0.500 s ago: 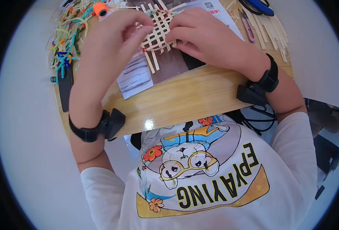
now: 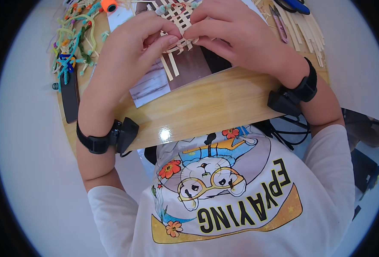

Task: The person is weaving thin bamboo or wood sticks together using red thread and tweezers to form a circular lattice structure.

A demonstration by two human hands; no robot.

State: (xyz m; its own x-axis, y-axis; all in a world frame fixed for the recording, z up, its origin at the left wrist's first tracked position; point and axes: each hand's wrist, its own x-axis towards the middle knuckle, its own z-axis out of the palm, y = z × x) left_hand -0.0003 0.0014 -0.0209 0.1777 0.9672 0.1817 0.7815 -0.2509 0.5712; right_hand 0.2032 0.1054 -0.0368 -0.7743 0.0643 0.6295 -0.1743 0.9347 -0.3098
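A woven lattice of pale flat strips (image 2: 181, 19) lies over a printed sheet (image 2: 187, 77), with two long strip ends hanging toward me. Reddish and pale green strands show along its far edge, and a reddish one along its near edge. My left hand (image 2: 144, 36) is closed, its thumb and forefinger pinched at the lattice's near edge. From the other side my right hand (image 2: 232, 32) pinches the same edge, fingertips almost meeting the left ones. Any thin strand between the fingertips is too small to make out.
Colourful tangled fuzzy strands (image 2: 76, 38) cover the table's left side, beside a dark flat bar (image 2: 70, 98) and an orange round object (image 2: 109, 6). At the right lie pink-handled snips (image 2: 278, 25), blue-handled scissors (image 2: 299, 6) and many loose pale strips (image 2: 309, 38).
My left hand has moved right and slightly down, bringing its pinched fingers to the lattice's near edge beside my right fingertips. My right hand keeps its place at the lattice.
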